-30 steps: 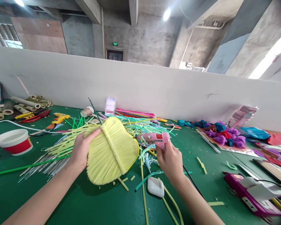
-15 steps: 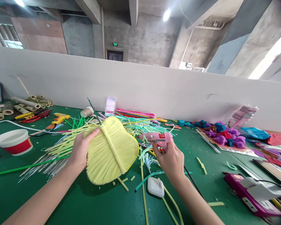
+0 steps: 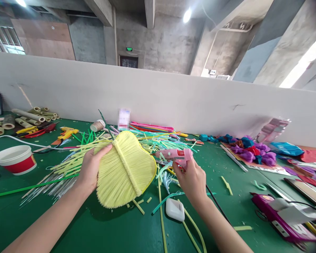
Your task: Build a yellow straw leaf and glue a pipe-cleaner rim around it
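My left hand (image 3: 91, 168) grips the left edge of a yellow heart-shaped fan (image 3: 126, 170) made of packed strips, with a raised rib down its middle. It is held tilted above the green table (image 3: 107, 225). My right hand (image 3: 191, 181) is closed round the handle of a pink hot glue gun (image 3: 173, 154). The gun's nozzle points left, close to the fan's right edge. A black cord runs from the gun back along my right forearm.
Loose green and yellow strips (image 3: 76, 158) lie heaped behind the fan. A red-and-white cup (image 3: 14, 160) and bamboo tubes (image 3: 28, 117) are at the left. A white adapter (image 3: 175, 209) sits near my right wrist. Crepe flowers (image 3: 249, 149) and a magenta tool (image 3: 284, 218) are at the right.
The glue gun drew back slightly to the right, then edged left toward the fan again. The fan and my left hand have hardly moved.
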### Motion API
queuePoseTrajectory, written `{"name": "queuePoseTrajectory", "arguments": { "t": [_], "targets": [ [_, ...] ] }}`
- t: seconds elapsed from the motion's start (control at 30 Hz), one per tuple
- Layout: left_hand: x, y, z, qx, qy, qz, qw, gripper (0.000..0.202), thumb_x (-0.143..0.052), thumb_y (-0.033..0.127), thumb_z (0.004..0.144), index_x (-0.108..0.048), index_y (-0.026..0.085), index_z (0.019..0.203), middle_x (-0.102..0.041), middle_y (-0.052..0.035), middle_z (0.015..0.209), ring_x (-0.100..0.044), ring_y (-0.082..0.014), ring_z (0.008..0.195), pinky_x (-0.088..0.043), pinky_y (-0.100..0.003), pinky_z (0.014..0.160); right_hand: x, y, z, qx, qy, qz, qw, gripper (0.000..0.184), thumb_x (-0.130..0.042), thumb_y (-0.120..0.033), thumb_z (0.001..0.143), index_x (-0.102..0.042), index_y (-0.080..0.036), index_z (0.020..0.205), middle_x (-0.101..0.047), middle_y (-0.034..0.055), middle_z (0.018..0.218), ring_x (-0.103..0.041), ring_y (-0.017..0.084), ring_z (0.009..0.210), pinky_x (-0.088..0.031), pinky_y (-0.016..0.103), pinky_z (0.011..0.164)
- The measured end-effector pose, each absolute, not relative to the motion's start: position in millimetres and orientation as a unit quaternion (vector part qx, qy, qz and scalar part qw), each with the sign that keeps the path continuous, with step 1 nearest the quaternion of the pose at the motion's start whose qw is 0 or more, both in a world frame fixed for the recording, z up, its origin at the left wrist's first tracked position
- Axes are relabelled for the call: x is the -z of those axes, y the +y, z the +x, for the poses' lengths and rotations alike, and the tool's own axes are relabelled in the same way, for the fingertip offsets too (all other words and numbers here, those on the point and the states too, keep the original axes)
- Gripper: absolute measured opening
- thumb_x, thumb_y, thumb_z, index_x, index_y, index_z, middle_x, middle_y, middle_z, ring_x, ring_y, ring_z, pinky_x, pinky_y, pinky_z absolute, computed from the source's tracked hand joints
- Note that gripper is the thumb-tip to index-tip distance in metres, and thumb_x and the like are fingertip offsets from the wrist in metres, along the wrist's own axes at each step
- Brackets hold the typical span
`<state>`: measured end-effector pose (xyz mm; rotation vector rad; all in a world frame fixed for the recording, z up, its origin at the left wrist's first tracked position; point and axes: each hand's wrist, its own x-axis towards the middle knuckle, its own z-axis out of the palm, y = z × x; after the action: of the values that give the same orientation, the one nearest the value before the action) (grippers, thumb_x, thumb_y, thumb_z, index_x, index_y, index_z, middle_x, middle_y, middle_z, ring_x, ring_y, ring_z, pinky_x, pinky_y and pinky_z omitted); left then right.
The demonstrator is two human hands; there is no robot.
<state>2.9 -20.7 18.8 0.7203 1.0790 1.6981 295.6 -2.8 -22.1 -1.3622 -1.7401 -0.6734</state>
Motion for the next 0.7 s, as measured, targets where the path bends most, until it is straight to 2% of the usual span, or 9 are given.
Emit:
{"name": "queuePoseTrajectory", "arguments": {
  "t": [0.7],
  "targets": [
    [-22.4, -22.1, 4.1, -0.698, 0.439, 0.298, 0.481, 0.027, -0.086, 0.034, 0.063, -0.076, 0.019, 0.083, -0.077, -0.0024, 0.075, -0.072, -0.0261, 0.071, -0.054, -0.03, 0.059, 23.7, -2.0, 298.6, 0.258, -0.703, -0.522, 0.409, 0.026, -0.047, -0.036, 0.093, -0.057, -0.015, 0.104, -0.062, 0.0026, 0.068, -0.058, 0.017, 0.053, -0.036, 0.025, 0.047]
  ]
}}
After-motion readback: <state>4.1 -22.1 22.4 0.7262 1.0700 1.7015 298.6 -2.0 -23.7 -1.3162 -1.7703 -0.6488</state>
